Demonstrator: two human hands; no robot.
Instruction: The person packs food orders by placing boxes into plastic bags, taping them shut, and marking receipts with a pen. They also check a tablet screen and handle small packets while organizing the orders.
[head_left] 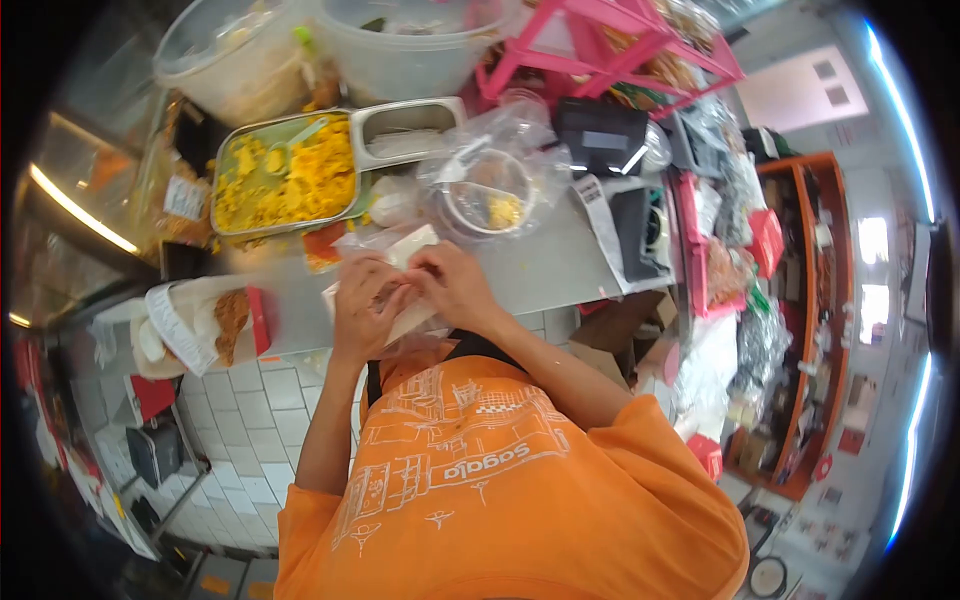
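My left hand [366, 302] and my right hand [453, 284] meet at the counter's near edge, fingers pinched together. What sits between the fingertips is too small and blurred to make out. Under and around them lies a sheet of beige paper [412, 320], with some clear plastic beside it. Just beyond my right hand, a round container [447, 213] in a clear plastic bag has a little yellow food at its bottom. A steel tray of yellow food [315, 178] with a spoon in it stands past my left hand.
A small steel pan [370, 150] adjoins the yellow tray. Large clear tubs [410, 48] and a pink rack [590, 45] line the back. Right of the bagged container are a black box [602, 135] and a dark device [632, 230]. Fried food [231, 325] lies at the left.
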